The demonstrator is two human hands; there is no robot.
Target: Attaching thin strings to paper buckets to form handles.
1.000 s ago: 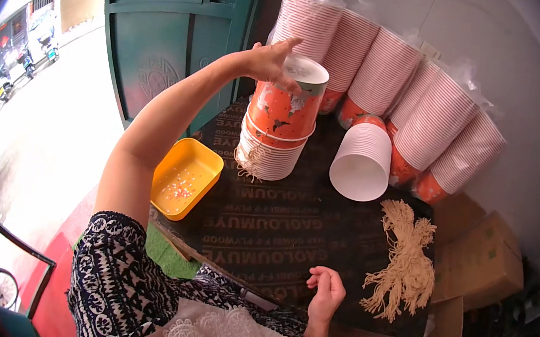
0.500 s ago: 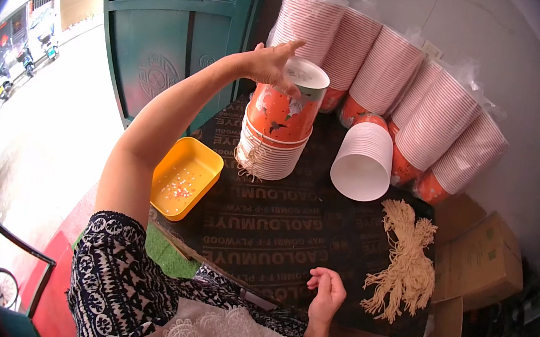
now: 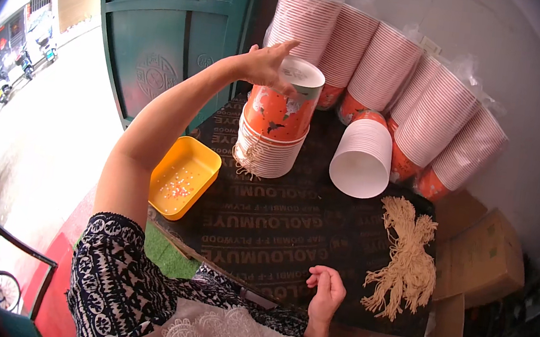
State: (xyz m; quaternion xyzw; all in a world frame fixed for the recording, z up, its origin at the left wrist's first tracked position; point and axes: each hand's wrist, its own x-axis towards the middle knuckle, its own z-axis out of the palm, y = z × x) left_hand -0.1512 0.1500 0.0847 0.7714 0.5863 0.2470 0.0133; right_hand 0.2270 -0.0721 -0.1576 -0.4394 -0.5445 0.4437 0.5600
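My left hand (image 3: pixel 267 67) reaches to the top of an upside-down orange printed paper bucket (image 3: pixel 279 112). Its thumb lies on the front side and its other fingers spread around the left and far side. That bucket sits over a nested stack of white-rimmed buckets (image 3: pixel 267 156), with some beige cords hanging at the stack's left. Near the table's front edge, my right hand (image 3: pixel 327 295) has loosely curled fingers, and nothing shows in it. A bundle of beige cords (image 3: pixel 404 259) lies on the table to its right.
Another nested stack of buckets (image 3: pixel 360 166) lies on its side, mouth toward me. Several plastic-wrapped bucket stacks (image 3: pixel 384 64) line the wall. A yellow tray (image 3: pixel 208 184) with small bits stands at left. Cardboard boxes (image 3: pixel 485 255) are beyond the dark table's (image 3: pixel 256 227) right edge.
The whole view has shifted slightly. My left hand stays at the upside-down bucket and my right hand has kept its place and shape.
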